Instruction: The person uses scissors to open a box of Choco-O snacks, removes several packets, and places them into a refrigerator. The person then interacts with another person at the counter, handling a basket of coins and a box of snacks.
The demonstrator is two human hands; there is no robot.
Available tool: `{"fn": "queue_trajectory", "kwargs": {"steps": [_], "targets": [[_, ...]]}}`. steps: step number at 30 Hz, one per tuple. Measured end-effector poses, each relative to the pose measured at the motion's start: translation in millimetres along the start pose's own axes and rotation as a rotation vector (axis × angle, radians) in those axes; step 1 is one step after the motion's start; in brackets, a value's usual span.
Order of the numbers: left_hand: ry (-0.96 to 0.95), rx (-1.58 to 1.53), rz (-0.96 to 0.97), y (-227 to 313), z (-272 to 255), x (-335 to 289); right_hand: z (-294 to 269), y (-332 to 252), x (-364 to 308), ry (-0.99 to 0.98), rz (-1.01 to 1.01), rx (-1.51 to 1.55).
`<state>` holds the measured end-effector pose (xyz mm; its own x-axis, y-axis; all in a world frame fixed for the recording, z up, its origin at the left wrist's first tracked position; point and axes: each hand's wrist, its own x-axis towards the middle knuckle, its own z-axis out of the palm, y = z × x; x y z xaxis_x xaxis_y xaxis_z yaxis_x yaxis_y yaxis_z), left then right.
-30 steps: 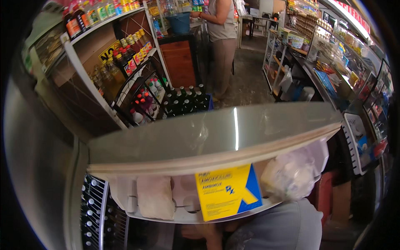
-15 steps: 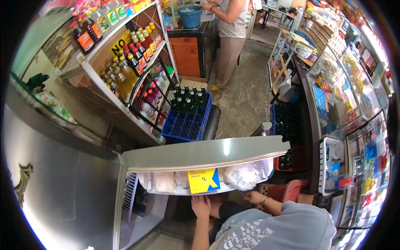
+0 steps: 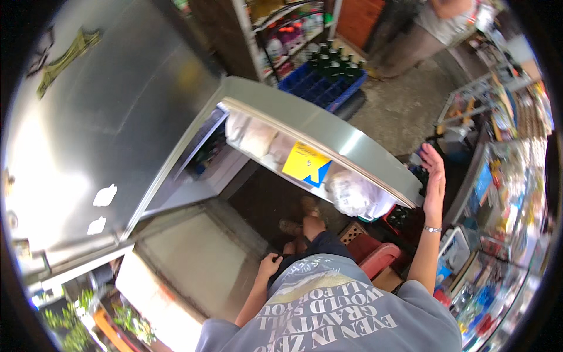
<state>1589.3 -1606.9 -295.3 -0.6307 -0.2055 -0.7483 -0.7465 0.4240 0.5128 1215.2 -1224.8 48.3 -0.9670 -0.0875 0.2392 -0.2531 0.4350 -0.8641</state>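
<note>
A grey refrigerator door [image 3: 311, 120] stands open in front of me. My right hand [image 3: 433, 173] is raised beside the door's far-right end, fingers stretched and apart, holding nothing; I cannot tell whether the palm touches the edge. In the door's inner shelf sit a yellow-and-blue box [image 3: 306, 164], a white plastic bag [image 3: 350, 193] with its contents hidden, and a pale wrapped bundle [image 3: 258, 138]. Low by my dark shorts, my left hand [image 3: 270, 265] has its fingers curled, with nothing visible in them.
A blue crate [image 3: 319, 88] with green bottles stands on the floor beyond the door. At my right are a red plastic chair [image 3: 375, 258], a white basket [image 3: 454, 249] and a glass display case [image 3: 516, 193]. Another person [image 3: 422, 35] stands at the far right.
My right hand has risen from under the door shelf to the door's outer end. My left hand has drawn back to my shorts. The view has turned, and the door appears tilted.
</note>
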Motion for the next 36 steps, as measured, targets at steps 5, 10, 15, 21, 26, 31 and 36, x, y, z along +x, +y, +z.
{"fn": "queue_trajectory", "kwargs": {"steps": [5,10,15,21,26,31,36], "targets": [[-0.034,-0.309,-0.197,-24.6,-14.8,-48.3,23.5,6.4,47.8,-0.478,0.049,0.093],[0.018,-0.902,-0.31,-91.7,34.5,-21.0,27.4,3.7,30.1,-0.582,0.161,-0.002],[0.146,-0.451,-0.009,6.1,39.6,-20.6,33.4,-10.2,-1.1,-0.775,0.19,0.022],[0.1,-0.459,0.062,16.6,41.3,-14.0,61.7,-42.6,-51.4,-0.789,-0.032,-0.065],[0.081,-0.357,0.046,-8.5,42.6,-16.7,95.2,-67.8,-103.1,-0.806,-0.086,-0.091],[0.095,-0.408,0.052,-70.4,61.0,-5.7,142.5,-93.0,-148.1,-0.848,-0.16,-0.05],[0.111,-0.501,-0.016,-72.1,48.7,-19.7,202.7,-113.0,-185.6,-1.0,-0.162,0.102]]}}
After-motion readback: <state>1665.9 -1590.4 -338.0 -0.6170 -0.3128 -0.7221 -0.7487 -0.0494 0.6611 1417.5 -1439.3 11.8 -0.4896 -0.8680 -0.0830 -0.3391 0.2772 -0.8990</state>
